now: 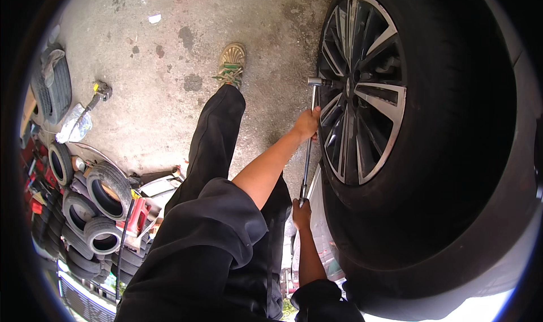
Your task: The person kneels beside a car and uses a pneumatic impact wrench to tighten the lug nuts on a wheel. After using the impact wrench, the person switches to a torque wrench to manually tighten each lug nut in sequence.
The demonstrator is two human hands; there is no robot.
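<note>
A long-handled socket wrench runs along the near side of a car wheel with black and silver spokes. Its head and socket meet the wheel's face among the spokes; the lug itself is hidden. My left hand is closed round the shaft a little below the head. Lower down, my right hand grips the handle near its end. The black tyre around the wheel sits within the car's dark wheel arch.
Car bodywork curves around the tyre on the right. Several loose tyres are piled at the lower left beside a red tool. A yellow-and-black air tool lies on the stained concrete floor. My shoe stands ahead.
</note>
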